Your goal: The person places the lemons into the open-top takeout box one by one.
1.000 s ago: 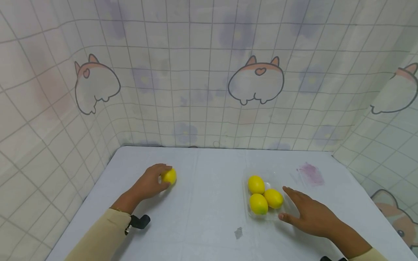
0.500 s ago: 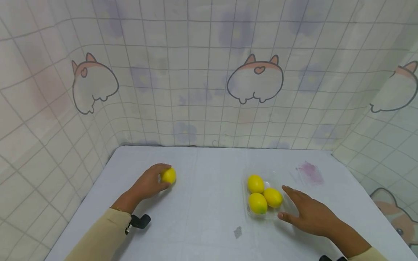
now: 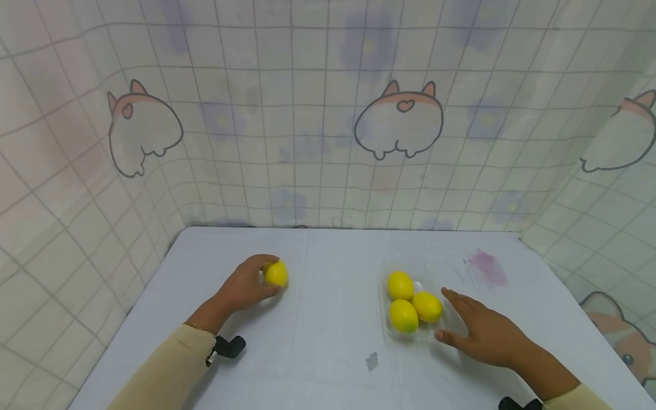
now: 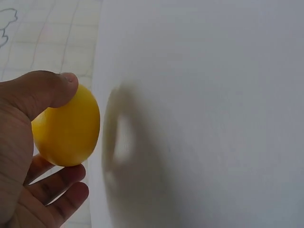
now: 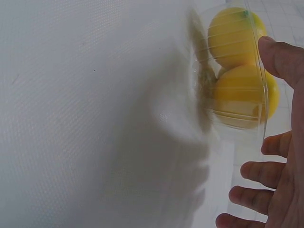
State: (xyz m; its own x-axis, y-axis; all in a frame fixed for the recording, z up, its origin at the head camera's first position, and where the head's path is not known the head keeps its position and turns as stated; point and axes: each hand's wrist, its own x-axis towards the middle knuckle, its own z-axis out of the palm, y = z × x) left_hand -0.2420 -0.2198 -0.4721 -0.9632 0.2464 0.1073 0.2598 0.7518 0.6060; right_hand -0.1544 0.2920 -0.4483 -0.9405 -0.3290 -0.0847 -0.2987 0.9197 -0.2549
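Note:
My left hand (image 3: 249, 285) pinches a yellow lemon (image 3: 275, 274) between thumb and fingers at the left of the table. In the left wrist view that lemon (image 4: 71, 128) hangs a little above the surface, its shadow falling apart from it. To the right, a clear plastic tray (image 3: 385, 310) holds three more lemons (image 3: 403, 316), grouped together. My right hand (image 3: 492, 336) is beside the tray's right side, fingers spread and holding nothing. In the right wrist view the thumb (image 5: 280, 57) lies at the tray's rim (image 5: 264, 102); whether it touches, I cannot tell.
The white table (image 3: 328, 370) has a pinkish stain (image 3: 487, 267) at the back right and a small grey patch (image 3: 372, 361) in front of the tray. A checked curtain with cartoon animals (image 3: 398, 122) encloses the back and both sides.
My left hand has moved slightly to the right with the lemon, which now appears lifted. The right hand and the tray keep their places; the head view has shifted a little.

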